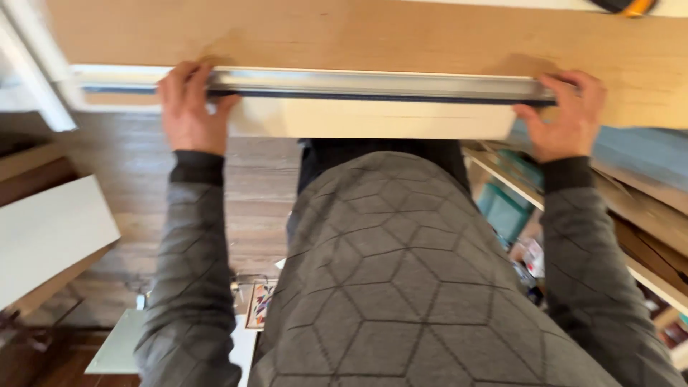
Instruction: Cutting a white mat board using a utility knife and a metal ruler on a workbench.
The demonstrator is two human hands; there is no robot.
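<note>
At the far left a white board [50, 236] leans out over the dark wooden floor [244, 193], well apart from your arms; above it a white strip [32, 75] runs slantwise toward the top edge of the view.

Your left hand [188, 107] comes next; its fingers [179, 75] curl up over the left end of a long metal rail [373, 87], and the thumb hooks beneath it, so the hand is clamped on the rail rather than spread flat. The rail lies level across the near edge of a pale wooden panel [373, 32], touching it along its length; a dark groove runs under its bright upper face. Just below the rail's middle sits a white slab [373, 118], lying against the rail and between your two wrists.

Your torso in a grey quilted top [401, 287] fills the centre below; beside it on the floor, near your left sleeve, lie a pale sheet [118, 344] and a small patterned card [259, 304].

Your right hand [570, 115] holds the rail's right end; the fingers fold over the top and the thumb presses against the near side, closed on it. Right of that a light wooden shelf [645, 276] slants away, with teal items [505, 208] and blurred clutter below that you cannot make out; an orange and black tool [627, 6] peeks in at the top right corner.
</note>
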